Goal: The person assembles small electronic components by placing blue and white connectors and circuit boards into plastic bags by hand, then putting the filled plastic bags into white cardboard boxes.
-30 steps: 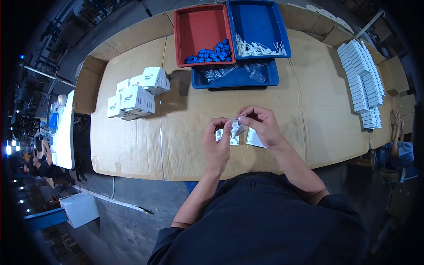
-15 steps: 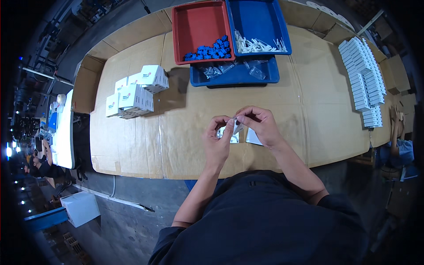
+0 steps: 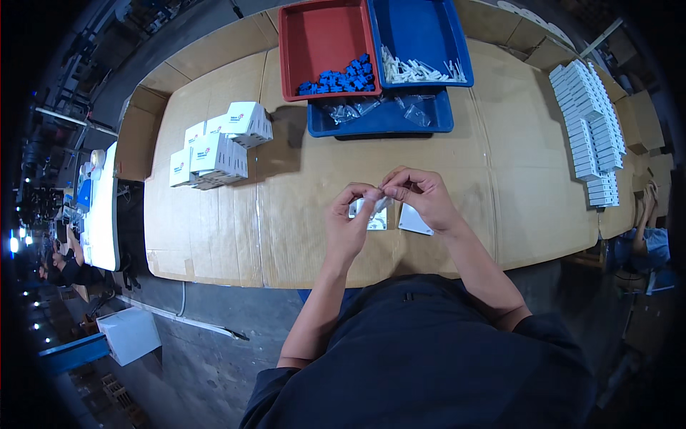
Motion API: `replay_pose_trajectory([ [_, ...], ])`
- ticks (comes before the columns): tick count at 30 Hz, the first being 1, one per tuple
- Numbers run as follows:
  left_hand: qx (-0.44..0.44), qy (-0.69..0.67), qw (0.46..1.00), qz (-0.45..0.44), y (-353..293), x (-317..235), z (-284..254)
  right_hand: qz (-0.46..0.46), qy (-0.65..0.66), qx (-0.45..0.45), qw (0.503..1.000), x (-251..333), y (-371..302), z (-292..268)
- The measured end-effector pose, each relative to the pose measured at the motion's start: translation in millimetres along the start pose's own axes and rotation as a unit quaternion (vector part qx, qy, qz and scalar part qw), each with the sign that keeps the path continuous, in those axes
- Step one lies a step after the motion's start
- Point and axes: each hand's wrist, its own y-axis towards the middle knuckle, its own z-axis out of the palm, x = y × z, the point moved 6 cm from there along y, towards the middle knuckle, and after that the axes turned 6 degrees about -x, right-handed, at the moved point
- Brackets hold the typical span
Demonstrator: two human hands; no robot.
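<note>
Above the cardboard-covered table, my left hand and my right hand meet with fingertips pinched together. Between them hangs a small clear plastic bag, its upper edge gripped by both hands. What the bag holds is too small to make out. Beneath my left fingers lies a white flat piece with a shiny grey part, partly covered by the hand. A plain white panel rests on the table beside it, under my right hand.
A red bin with blue plastic parts and a blue bin with white sticks stand at the far side. Clear bags lie in a lower blue tray. White boxes cluster left; stacked white boxes stand right. Other people work at both sides.
My fingertips have shifted slightly on the bag, and the left hand has turned a little. Both hands stay over the same spot. The view has moved a little.
</note>
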Motion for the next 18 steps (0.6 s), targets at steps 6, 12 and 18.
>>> replay_pose_trajectory([
  [6,0.023,-0.182,0.953,-0.241,3,48,-14,-0.025,-0.034,0.016,0.999,11,0,-1],
  [12,0.070,-0.249,0.930,-0.260,1,44,-11,-0.025,-0.097,0.030,0.995,18,-2,-19],
  [18,0.065,-0.244,0.930,-0.268,1,41,-7,0.003,-0.108,0.060,0.992,21,-6,-24],
])
